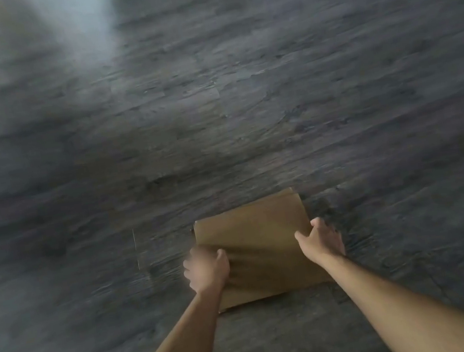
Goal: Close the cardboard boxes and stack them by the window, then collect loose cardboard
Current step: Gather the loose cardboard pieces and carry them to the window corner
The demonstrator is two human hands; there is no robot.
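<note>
Gripping a flat, matte brown cardboard sheet [255,241] at 6 o'clock, the left hand [207,268] curls over its left edge while the right hand [321,237] clasps the right edge. Beneath: dark, grey wood-grain plank floor [214,103], blurred.

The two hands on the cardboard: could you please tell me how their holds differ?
The left hand grips the cardboard at its left edge and looks blurred; the right hand holds the right edge and looks sharper. The left fingers are curled; the right thumb is spread. Both hold the same piece above the floor.
</note>
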